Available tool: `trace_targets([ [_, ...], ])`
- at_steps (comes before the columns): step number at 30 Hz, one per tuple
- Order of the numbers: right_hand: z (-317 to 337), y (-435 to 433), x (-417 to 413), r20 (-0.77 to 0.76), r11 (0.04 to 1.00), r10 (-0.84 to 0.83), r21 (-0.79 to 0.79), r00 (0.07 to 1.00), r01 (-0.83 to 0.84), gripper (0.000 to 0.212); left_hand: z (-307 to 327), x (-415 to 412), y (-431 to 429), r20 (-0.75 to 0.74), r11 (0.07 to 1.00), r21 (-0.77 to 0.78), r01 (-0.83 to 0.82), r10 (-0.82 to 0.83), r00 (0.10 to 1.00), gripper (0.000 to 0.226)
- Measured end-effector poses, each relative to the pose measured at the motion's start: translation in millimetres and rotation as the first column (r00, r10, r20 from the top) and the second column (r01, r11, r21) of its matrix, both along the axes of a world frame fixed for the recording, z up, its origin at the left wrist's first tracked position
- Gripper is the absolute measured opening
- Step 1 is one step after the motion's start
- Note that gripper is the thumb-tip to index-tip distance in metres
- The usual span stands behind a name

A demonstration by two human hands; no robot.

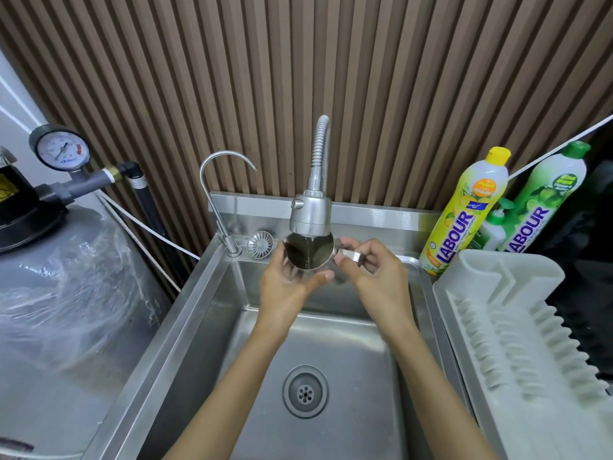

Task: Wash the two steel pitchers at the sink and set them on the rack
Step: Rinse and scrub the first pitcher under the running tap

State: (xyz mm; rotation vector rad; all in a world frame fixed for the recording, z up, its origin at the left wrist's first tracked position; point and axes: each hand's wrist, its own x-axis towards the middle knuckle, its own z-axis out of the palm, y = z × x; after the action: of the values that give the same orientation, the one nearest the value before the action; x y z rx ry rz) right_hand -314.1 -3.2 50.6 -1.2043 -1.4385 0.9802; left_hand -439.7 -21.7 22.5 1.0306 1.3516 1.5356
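Observation:
A small steel pitcher is held under the spray head of the flexible tap, its open mouth facing me, over the steel sink. My right hand grips the pitcher's handle on the right. My left hand cups the pitcher's body from the left and below, thumb stretched under it. A thin stream of water seems to run into the pitcher. The white dish rack stands to the right of the sink with nothing on it. Only this one pitcher is in view.
A slim curved tap and a loose strainer sit at the sink's back left. Two dish-soap bottles, yellow and green, stand behind the rack. A wrapped grey tank with a pressure gauge fills the left. The drain is open.

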Motion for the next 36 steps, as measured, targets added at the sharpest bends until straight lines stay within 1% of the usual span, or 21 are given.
trace_targets([
  [2, -6, 5, -2, -0.223, 0.991, 0.098, -0.064, 0.970, -0.115, 0.026, 7, -1, 3, -0.079, 0.991, 0.111, -0.072, 0.081, 0.994, 0.065],
  [3, -9, 7, -4, -0.353, 0.975, 0.142, -0.110, 0.925, -0.191, 0.024, 9, -3, 3, -0.173, 0.981, 0.161, -0.107, 0.135, 0.976, 0.068],
  [5, -17, 8, -9, -0.571, 0.925, 0.170, -0.188, 0.803, -0.330, 0.024, 14, -7, 0, -0.392, 0.964, 0.209, -0.164, 0.236, 0.889, 0.076],
  [6, -21, 8, -10, -0.611, 0.905, 0.165, -0.219, 0.774, -0.366, 0.023, 15, -9, -3, -0.472, 0.958, 0.213, -0.190, 0.271, 0.839, 0.079],
  [7, -24, 7, -11, -0.605, 0.892, 0.159, -0.251, 0.780, -0.376, 0.022, 15, -11, -6, -0.536, 0.954, 0.208, -0.215, 0.295, 0.791, 0.082],
  [9, -25, 2, -11, -0.545, 0.885, 0.138, -0.307, 0.827, -0.350, 0.020, 14, -15, -11, -0.631, 0.950, 0.160, -0.269, 0.308, 0.712, 0.083],
  [10, -23, 0, -10, -0.509, 0.887, 0.116, -0.334, 0.853, -0.320, 0.020, 13, -15, -13, -0.661, 0.949, 0.098, -0.299, 0.286, 0.694, 0.083],
  [13, -13, -3, -4, -0.335, 0.906, 0.036, -0.387, 0.941, -0.172, 0.023, 10, -13, -17, -0.694, 0.938, -0.099, -0.333, 0.175, 0.698, 0.083],
  [14, -8, -2, -1, -0.231, 0.918, 0.013, -0.384, 0.973, -0.103, 0.025, 11, -11, -18, -0.664, 0.939, -0.146, -0.310, 0.139, 0.735, 0.077],
  [16, 3, -1, 4, 0.019, 0.955, -0.027, -0.295, 0.999, 0.031, 0.028, 11, -9, -20, -0.510, 0.949, -0.233, -0.212, 0.066, 0.858, 0.058],
  [18, 11, -3, 6, 0.253, 0.985, -0.074, -0.132, 0.965, 0.110, 0.028, 9, -8, -18, -0.344, 0.955, -0.280, -0.098, -0.004, 0.939, 0.037],
  [19, 14, -5, 4, 0.334, 0.991, -0.094, -0.062, 0.938, 0.122, 0.026, 6, -6, -16, -0.284, 0.961, -0.270, -0.051, -0.029, 0.958, 0.033],
  [20, 15, -9, 3, 0.363, 0.993, -0.108, -0.004, 0.926, 0.117, 0.023, 4, -4, -14, -0.242, 0.969, -0.246, -0.015, -0.046, 0.969, 0.034],
  [21, 15, -11, 1, 0.334, 0.994, -0.107, 0.035, 0.937, 0.101, 0.023, 3, -2, -13, -0.207, 0.977, -0.212, 0.004, -0.049, 0.977, 0.038],
  [23, 11, -12, -2, 0.179, 0.997, -0.076, 0.047, 0.981, 0.069, 0.029, 1, 0, -8, -0.138, 0.992, -0.125, -0.007, -0.010, 0.990, 0.051],
  [25, 3, -7, -3, 0.026, 1.000, -0.019, 0.010, 0.999, 0.019, 0.031, 4, 0, -4, -0.145, 0.997, -0.012, -0.072, 0.070, 0.987, 0.060],
  [27, -9, -1, -5, -0.173, 0.990, 0.082, -0.100, 0.982, -0.101, 0.030, 9, -3, -3, -0.292, 0.982, 0.122, -0.146, 0.176, 0.940, 0.063],
  [30, -26, 4, -9, -0.498, 0.923, 0.168, -0.223, 0.851, -0.313, 0.024, 12, -7, -10, -0.515, 0.939, 0.280, -0.200, 0.323, 0.794, 0.068],
  [32, -32, 4, -9, -0.538, 0.894, 0.185, -0.256, 0.823, -0.368, 0.016, 9, -9, -14, -0.603, 0.927, 0.295, -0.233, 0.370, 0.707, 0.076],
  [34, -30, 1, -8, -0.476, 0.888, 0.192, -0.288, 0.858, -0.359, 0.013, 6, -11, -17, -0.672, 0.917, 0.243, -0.317, 0.394, 0.626, 0.089],
  [36, -24, -1, -7, -0.437, 0.890, 0.144, -0.334, 0.888, -0.309, 0.016, 5, -11, -18, -0.727, 0.913, 0.152, -0.378, 0.363, 0.583, 0.099],
])
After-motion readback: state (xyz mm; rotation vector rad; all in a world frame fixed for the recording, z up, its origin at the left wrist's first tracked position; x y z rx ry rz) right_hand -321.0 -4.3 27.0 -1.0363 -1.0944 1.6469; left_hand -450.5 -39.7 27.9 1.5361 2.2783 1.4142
